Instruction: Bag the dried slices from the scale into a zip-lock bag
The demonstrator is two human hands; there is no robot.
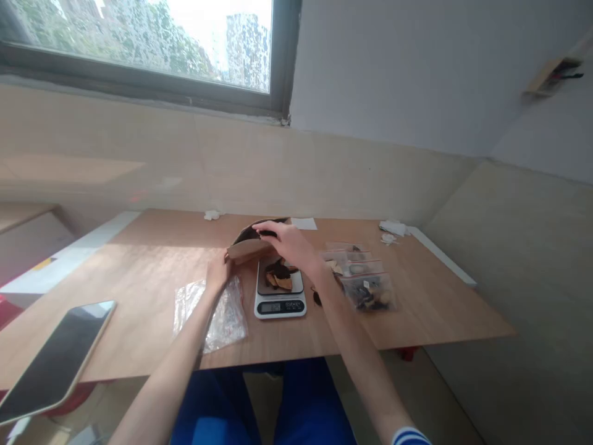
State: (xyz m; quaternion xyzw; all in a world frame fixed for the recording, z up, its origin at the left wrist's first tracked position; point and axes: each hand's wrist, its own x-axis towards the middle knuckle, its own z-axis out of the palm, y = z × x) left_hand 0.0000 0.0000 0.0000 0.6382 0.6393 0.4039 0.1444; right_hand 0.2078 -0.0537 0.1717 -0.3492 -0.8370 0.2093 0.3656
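While the left hand (217, 272) pinched the near edge of the paper bag (252, 244) above the scale (280, 293), the right hand (290, 244) gripped its mouth; light and floppy, it looked best held by the rim.

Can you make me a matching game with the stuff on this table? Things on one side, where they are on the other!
Things:
1. phone
2. scale
3. filled bags
4. brown paper bag

Places:
A. right of the scale
B. near left corner of the table
C. held by both hands, behind the scale
D. middle of the table, dark pieces on it

Pairs: 1-B, 2-D, 3-A, 4-C
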